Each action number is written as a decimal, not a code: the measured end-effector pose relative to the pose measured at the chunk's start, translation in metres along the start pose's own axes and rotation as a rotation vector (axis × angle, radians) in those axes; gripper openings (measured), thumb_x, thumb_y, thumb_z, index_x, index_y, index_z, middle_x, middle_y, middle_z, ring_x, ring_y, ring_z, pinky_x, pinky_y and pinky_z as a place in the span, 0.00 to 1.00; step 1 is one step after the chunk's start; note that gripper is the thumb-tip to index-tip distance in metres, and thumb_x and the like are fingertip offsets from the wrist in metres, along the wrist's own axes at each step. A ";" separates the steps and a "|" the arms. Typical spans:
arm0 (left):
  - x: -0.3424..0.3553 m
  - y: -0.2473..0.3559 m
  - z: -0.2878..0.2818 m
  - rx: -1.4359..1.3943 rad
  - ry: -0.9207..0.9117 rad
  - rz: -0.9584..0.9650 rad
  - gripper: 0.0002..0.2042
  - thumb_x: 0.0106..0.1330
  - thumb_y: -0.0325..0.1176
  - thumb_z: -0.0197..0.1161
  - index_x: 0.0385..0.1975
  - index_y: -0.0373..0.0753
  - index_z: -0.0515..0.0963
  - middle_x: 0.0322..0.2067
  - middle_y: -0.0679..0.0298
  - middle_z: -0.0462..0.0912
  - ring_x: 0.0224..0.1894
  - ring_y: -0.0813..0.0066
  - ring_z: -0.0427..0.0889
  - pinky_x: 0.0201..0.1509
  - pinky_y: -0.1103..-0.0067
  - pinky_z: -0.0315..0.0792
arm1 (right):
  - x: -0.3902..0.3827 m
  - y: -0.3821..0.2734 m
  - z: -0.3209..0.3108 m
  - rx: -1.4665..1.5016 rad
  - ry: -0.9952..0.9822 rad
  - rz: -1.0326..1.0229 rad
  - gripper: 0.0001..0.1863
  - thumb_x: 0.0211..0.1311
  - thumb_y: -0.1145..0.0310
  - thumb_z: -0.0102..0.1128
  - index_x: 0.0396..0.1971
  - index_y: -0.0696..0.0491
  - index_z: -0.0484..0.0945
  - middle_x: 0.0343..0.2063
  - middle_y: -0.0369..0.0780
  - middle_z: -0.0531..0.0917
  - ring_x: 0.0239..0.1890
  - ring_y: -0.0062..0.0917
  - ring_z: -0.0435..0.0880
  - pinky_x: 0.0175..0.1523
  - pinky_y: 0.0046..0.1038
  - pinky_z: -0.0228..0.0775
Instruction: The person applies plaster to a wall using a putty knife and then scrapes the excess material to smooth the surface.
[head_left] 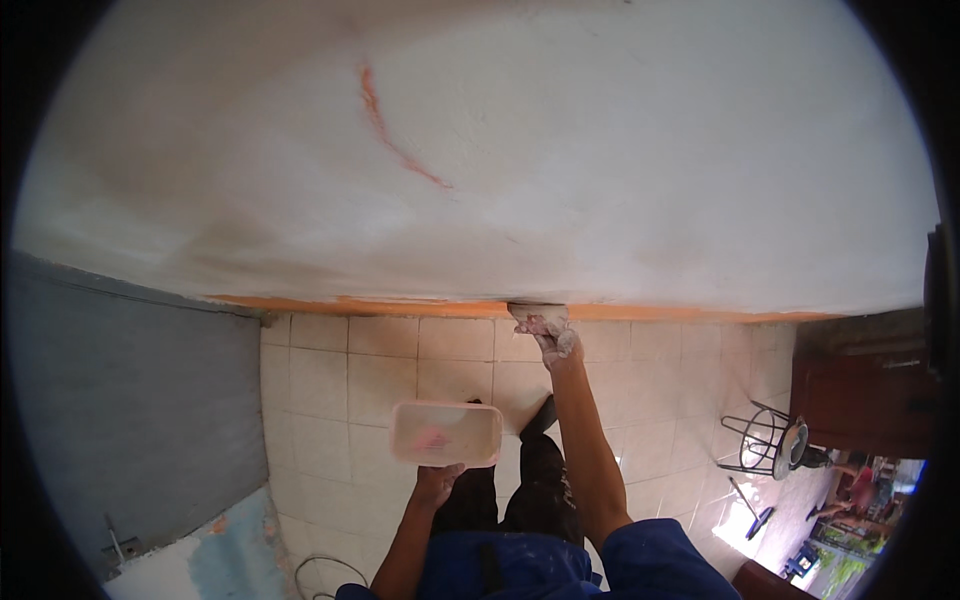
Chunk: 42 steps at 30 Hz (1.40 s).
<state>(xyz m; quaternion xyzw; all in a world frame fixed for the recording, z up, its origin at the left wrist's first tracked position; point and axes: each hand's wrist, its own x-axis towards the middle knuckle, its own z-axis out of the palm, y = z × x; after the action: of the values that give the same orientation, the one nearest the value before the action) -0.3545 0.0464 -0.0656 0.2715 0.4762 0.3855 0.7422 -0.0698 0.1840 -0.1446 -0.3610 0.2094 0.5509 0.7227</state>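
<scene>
My left hand [436, 484] grips the near side of a pale rectangular plastic tub [457, 425] with some pink residue in it. My right hand [556, 344], dusted with white filler, is closed on a wide scraper [535, 312] whose edge meets the lower part of the white wall [610, 180], along an orange strip [400, 306]. A curved reddish streak [385, 130] marks the wall higher up.
Tiled floor [380, 385] lies below me. A grey wall [120, 370] is at left, with a cable loop below. At right are a dark stool [760, 465], a brown door [850, 400] and a person [860, 490] in the distance.
</scene>
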 end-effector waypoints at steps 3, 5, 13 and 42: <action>0.002 0.000 -0.001 -0.256 0.017 -0.165 0.29 0.45 0.16 0.58 0.49 0.41 0.60 0.42 0.64 0.66 0.45 0.70 0.71 0.47 0.77 0.73 | -0.031 -0.014 0.022 -0.096 -0.059 -0.038 0.16 0.53 0.81 0.43 0.45 0.65 0.63 0.46 0.54 0.71 0.49 0.45 0.72 0.55 0.43 0.67; 0.003 0.001 -0.002 -0.260 0.031 -0.193 0.29 0.45 0.15 0.58 0.49 0.41 0.60 0.42 0.64 0.66 0.45 0.70 0.72 0.47 0.76 0.73 | -0.058 -0.020 0.041 -0.115 -0.070 -0.074 0.16 0.55 0.80 0.45 0.45 0.64 0.62 0.45 0.51 0.72 0.48 0.41 0.73 0.54 0.41 0.68; 0.004 -0.006 -0.009 -0.313 0.012 -0.212 0.29 0.47 0.14 0.58 0.51 0.41 0.61 0.46 0.62 0.68 0.50 0.67 0.71 0.51 0.72 0.71 | -0.165 -0.023 0.045 -0.100 -0.053 -0.208 0.17 0.56 0.79 0.45 0.47 0.62 0.63 0.42 0.49 0.75 0.48 0.36 0.73 0.54 0.39 0.69; -0.022 -0.005 -0.025 -0.356 0.081 -0.187 0.30 0.46 0.12 0.58 0.51 0.42 0.61 0.46 0.62 0.69 0.50 0.68 0.71 0.49 0.74 0.72 | -0.029 0.001 0.005 0.042 0.028 -0.046 0.17 0.52 0.83 0.48 0.45 0.66 0.65 0.45 0.52 0.73 0.50 0.42 0.72 0.56 0.42 0.67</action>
<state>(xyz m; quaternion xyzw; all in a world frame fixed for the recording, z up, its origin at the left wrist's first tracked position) -0.3809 0.0265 -0.0687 0.0748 0.4530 0.4036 0.7914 -0.0799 0.1691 -0.1215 -0.3583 0.2225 0.5247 0.7395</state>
